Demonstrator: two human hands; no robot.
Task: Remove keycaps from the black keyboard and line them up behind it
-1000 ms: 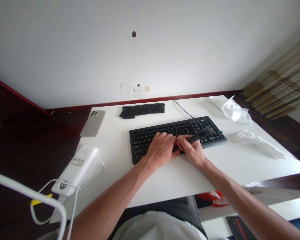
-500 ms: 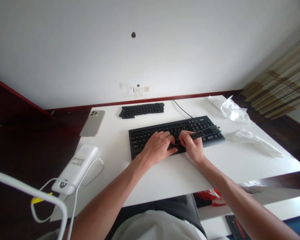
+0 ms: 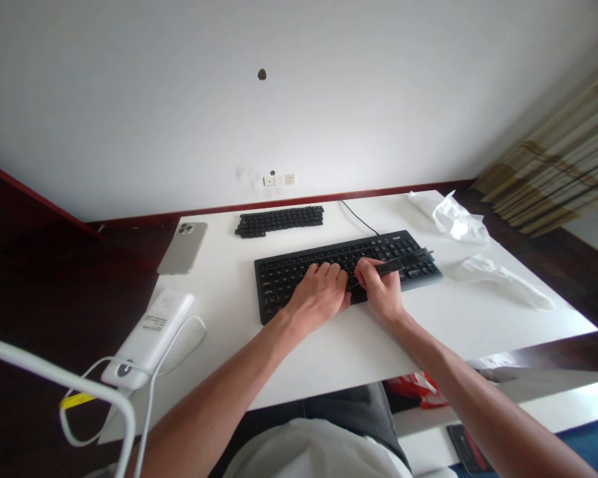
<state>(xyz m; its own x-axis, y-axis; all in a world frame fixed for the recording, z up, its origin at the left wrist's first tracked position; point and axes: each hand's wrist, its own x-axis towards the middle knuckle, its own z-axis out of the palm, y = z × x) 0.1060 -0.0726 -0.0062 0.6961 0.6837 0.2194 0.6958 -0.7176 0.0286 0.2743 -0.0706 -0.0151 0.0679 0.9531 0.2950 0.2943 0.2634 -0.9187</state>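
Note:
A black full-size keyboard point(image 3: 289, 265) lies slightly angled on the white table. My left hand point(image 3: 321, 289) rests over its middle, fingers bent down onto the keys and thumb drawn in beside them. Close by on the right, my right hand point(image 3: 381, 285) is closed round a dark keycap puller with a brush end point(image 3: 408, 260). The brush end points right over the number pad. Its thin wire end reaches the keys between my hands, and what the wire touches is too small to make out. Behind the keyboard sits a dark block of keycaps point(image 3: 279, 221) in rows.
A phone point(image 3: 182, 247) lies at the back left, and a white power bank point(image 3: 149, 338) with a looped white cable point(image 3: 153, 392) is nearer me. Crumpled white plastic wrappings point(image 3: 458, 219) lie on the right. The keyboard cable point(image 3: 359, 217) runs to the back edge.
My left thumb has drawn in towards the fingers, where it stood out before. The right hand keeps its hold on the keycap puller. The whole view has shifted slightly.

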